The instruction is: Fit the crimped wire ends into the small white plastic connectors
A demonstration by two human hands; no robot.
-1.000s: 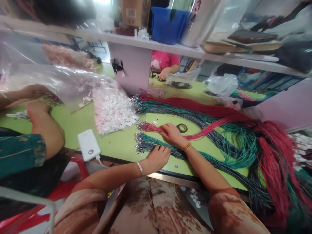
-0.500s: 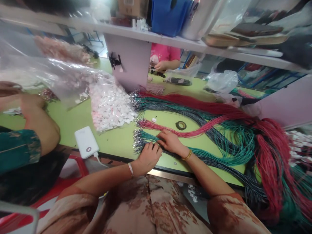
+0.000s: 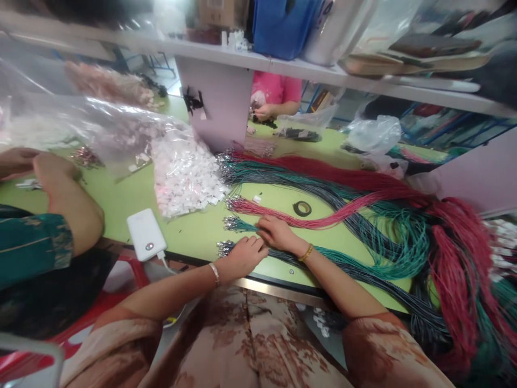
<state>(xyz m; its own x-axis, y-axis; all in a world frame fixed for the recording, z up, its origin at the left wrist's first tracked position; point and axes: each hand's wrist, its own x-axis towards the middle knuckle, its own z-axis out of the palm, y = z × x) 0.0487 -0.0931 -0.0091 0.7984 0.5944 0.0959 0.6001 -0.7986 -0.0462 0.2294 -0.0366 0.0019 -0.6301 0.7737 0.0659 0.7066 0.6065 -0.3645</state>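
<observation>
My left hand (image 3: 246,255) is closed over a bundle of dark grey cords (image 3: 361,277) near the table's front edge. Past its knuckles, the bundle's metal clasp ends (image 3: 224,248) stick out to the left. Just behind and to the right, my right hand (image 3: 278,236) grips green cords (image 3: 247,226), whose clasp ends (image 3: 231,222) lie apart from the dark ones. A bundle of pinkish-red cords (image 3: 278,212) stretches behind both hands. My fingers hide part of the cords under them.
A roll of dark tape (image 3: 302,208) lies behind the red cords. To the left are a white power bank (image 3: 146,235) with a cable and a plastic bag of small white tags (image 3: 188,180). More cords (image 3: 347,175) pile up behind and right. A co-worker's arm (image 3: 68,199) rests at far left.
The green and dark clasp ends, side by side before, now have a gap between them. My left hand and the dark cords have shifted slightly toward me; my right hand stays nearly in place.
</observation>
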